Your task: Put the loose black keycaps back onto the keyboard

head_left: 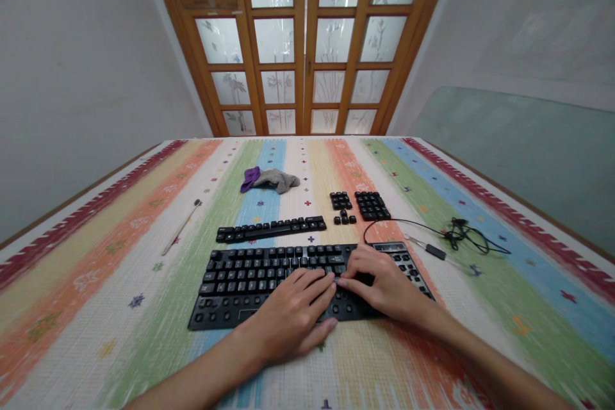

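a broad cotton-like cloth with pastel stripes (156, 314) covers the table, and on it, at the near side, lies a long black plastic keyboard (240, 273). its long axis runs crosswise, left to right in front of the person, and both forearms come to it from the near edge. the relation that matters is at its right half: the fingertips of the two hands meet there, almost tip to tip, just right of the keyboard's middle.

the left hand (294, 315) lies palm down over the lower rows, fingers stretched and close together, its thumb well clear of them below. the right hand (377, 274) is farther right, its index finger bent and its thumb pointing left toward the left fingertips; whether they pinch anything i cannot tell. neither hand is clearly nearer that spot.

the near rows at the left and the right-end block show bare key mounts. beyond the keyboard are a crumpled grey and purple fabric piece (276, 180), a tangled black cable (459, 235), a thin pale stick with a dark tip (180, 229), a long strip of loose black keycaps (271, 229), and a block of square black keycaps (372, 206).
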`<state>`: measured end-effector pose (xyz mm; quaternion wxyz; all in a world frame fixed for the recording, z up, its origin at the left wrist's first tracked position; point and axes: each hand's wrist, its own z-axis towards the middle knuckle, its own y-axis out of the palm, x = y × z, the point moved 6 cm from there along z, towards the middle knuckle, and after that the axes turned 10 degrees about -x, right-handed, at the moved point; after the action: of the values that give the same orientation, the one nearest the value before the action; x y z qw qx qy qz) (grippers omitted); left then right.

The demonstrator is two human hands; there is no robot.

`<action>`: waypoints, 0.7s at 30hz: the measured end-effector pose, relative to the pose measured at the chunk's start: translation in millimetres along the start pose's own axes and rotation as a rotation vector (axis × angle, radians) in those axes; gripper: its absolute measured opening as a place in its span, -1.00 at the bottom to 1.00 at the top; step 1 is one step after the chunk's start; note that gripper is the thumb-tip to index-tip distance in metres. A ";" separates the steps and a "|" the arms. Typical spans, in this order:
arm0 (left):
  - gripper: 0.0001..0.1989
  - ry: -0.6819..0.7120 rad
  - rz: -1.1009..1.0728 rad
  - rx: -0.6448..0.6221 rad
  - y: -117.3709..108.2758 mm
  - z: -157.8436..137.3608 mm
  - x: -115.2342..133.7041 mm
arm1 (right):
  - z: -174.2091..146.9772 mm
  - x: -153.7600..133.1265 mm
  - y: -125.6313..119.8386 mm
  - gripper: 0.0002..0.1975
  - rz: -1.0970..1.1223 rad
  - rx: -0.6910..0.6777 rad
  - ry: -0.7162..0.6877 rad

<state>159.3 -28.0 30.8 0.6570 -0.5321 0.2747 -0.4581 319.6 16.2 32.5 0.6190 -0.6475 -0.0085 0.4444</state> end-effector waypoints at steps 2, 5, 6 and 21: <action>-0.64 0.012 0.011 0.022 -5.8 -0.7 -2.5 | -1.0 -1.3 -4.2 -0.81 0.014 0.038 -0.015; -0.70 0.009 0.083 0.105 -21.5 -5.0 -14.9 | -2.5 -3.0 -8.5 -0.81 0.015 0.088 -0.030; -0.70 0.001 0.122 0.141 -29.1 -7.9 -21.8 | -3.0 -3.5 -8.9 -0.81 0.012 0.098 -0.033; -0.47 -0.743 0.180 0.098 -115.1 -137.4 -178.0 | -6.7 -13.5 -7.6 -0.80 -0.021 0.151 -0.097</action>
<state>-69.3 68.0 78.9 0.7741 -0.6034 0.0413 -0.1870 319.4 5.0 45.1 0.6695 -0.5767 -0.0118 0.4681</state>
